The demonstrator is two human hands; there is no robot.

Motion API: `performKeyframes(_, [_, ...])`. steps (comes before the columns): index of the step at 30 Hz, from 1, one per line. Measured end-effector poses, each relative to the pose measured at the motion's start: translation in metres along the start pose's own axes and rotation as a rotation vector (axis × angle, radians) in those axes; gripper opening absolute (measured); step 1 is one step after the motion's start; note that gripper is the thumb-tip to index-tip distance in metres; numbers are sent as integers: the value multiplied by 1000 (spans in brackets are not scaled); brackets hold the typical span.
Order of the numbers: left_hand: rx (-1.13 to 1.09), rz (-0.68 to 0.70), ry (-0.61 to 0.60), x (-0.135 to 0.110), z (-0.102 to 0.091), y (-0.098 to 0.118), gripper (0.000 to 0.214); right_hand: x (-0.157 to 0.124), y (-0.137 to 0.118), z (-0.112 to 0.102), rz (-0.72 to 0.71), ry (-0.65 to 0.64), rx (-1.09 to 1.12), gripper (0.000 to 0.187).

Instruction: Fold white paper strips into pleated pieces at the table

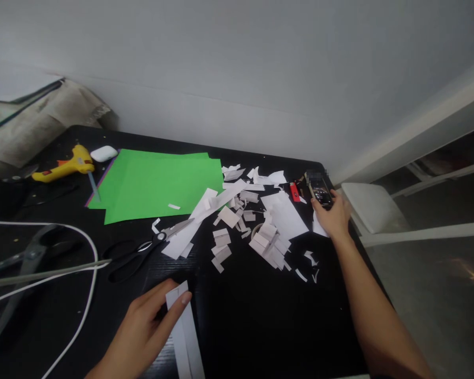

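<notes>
My left hand (pixel 150 321) pinches a folded white paper strip (pixel 186 337) near its top end, with the thumb across its front. At the table's right edge, my right hand (pixel 334 213) has its fingers wrapped around a smartphone (pixel 319 188) whose screen is lit. A red lighter (pixel 294 192) lies just left of the phone. Between the hands are heaps of small cut paper pieces (pixel 266 242) and a larger white sheet (pixel 286 216). Black-handled scissors (pixel 142 250) lie ahead of my left hand, their blades over white paper strips (pixel 193 223).
Green sheets (pixel 161 184) lie at the back of the black table (pixel 237 321). A yellow glue gun (pixel 69 164) and a white case (pixel 104 153) are at the left. A white cable (pixel 89 295) loops beside larger shears (pixel 31 258). A white stool (pixel 373 208) stands to the right.
</notes>
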State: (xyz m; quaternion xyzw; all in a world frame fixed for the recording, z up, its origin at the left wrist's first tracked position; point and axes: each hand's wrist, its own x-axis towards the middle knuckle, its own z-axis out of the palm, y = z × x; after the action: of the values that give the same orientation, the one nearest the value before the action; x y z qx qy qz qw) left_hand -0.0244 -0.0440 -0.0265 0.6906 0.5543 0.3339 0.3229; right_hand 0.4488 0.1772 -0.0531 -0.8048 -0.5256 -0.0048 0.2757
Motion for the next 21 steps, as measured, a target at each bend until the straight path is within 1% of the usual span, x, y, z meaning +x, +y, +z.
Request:
performKeyframes(7, [3,1,14,-1,0,0,25,0,1,1,-8,25,4,76])
performKeyframes(12, [-2,-9,1,-1,0,0,24,-1,0,0,4,0,-8,79])
performKeyframes(16, [3,-12,15,-1,1,-1,23,0,-2,-2,20,-23,-14,82])
performKeyframes(21, [1,-9,-12,-2,1,-2,23,0,0,-1,4,-4,7,79])
